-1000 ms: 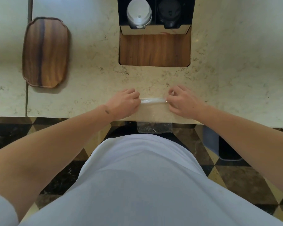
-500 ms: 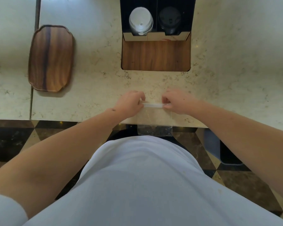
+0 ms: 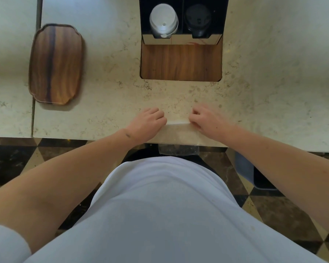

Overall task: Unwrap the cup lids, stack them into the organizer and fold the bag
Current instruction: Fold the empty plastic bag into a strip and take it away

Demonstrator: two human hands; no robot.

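A clear plastic bag lies flat on the marble counter at its near edge, and its lower end hangs over the edge. My left hand pinches the left end of the bag's folded top edge. My right hand pinches the right end of that fold. A black organizer stands at the back with two compartments. A stack of white lids fills the left one and a stack of black lids the right one.
A wooden tray rests on the counter at the left. A wooden inset panel lies in front of the organizer. The marble counter ends just before my body. A dark bin stands on the tiled floor at the right.
Both hands have pinched in on the bag's top fold and shifted slightly along it; the fold stays between them near the counter edge.
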